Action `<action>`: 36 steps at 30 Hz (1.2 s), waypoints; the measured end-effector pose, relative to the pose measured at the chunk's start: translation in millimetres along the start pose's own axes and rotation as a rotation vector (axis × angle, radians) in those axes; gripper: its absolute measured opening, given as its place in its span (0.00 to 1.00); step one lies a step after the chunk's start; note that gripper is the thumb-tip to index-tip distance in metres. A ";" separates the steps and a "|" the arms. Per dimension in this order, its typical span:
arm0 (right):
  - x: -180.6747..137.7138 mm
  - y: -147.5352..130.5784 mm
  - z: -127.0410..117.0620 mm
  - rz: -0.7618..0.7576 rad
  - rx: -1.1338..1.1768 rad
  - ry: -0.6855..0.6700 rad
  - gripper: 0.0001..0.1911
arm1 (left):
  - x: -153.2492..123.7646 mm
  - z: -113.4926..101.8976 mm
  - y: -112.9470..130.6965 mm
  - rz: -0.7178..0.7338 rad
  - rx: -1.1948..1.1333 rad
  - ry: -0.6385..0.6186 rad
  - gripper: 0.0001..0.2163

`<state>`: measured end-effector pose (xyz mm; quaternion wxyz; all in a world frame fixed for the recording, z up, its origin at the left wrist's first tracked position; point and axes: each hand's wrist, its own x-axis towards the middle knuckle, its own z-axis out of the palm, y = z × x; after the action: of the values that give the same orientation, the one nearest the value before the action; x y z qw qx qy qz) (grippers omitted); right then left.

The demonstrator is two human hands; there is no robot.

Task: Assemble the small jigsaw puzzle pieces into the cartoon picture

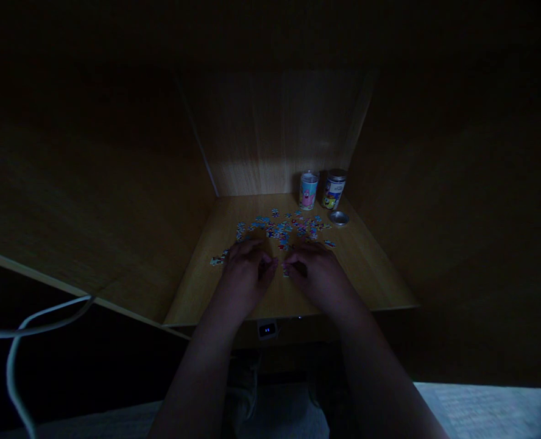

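Both my hands rest on a wooden desk (371, 274) in a dim booth. My left hand (245, 268) and my right hand (316, 271) lie close together with fingers curled inward, fingertips almost meeting over a small jigsaw piece (285, 271). Whether either hand grips a piece is too dark to tell. Several colourful puzzle pieces (282, 227) lie scattered just beyond the fingers. A few more pieces (218, 259) sit left of my left hand.
Two printed tins (309, 190) (333, 189) stand at the back right of the desk, a round metal lid (339, 217) before them. Wooden partitions close in left, right and behind. A white cable (19, 341) hangs at left. A small lit device (267, 330) sits under the desk edge.
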<state>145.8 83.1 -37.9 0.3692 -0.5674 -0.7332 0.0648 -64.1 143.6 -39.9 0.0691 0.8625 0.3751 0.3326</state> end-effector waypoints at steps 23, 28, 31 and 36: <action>0.0 0.8 0.5 0.030 -0.022 0.000 0.07 | 1.4 -10.5 8.0 0.053 -0.227 -0.093 0.08; 0.0 -0.5 0.2 0.038 -0.019 -0.008 0.06 | 1.7 -11.9 9.4 0.039 -0.205 -0.079 0.09; 0.3 -0.8 0.3 0.038 -0.024 -0.004 0.06 | 1.5 -12.4 10.4 0.014 -0.212 -0.071 0.08; 0.4 -1.4 0.1 0.030 -0.019 0.002 0.08 | 0.9 -10.8 8.3 0.002 -0.205 -0.073 0.08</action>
<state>144.6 83.0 -37.1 0.3635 -0.5818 -0.7249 0.0629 -65.4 136.9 -28.1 0.1706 0.8627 0.3356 0.3377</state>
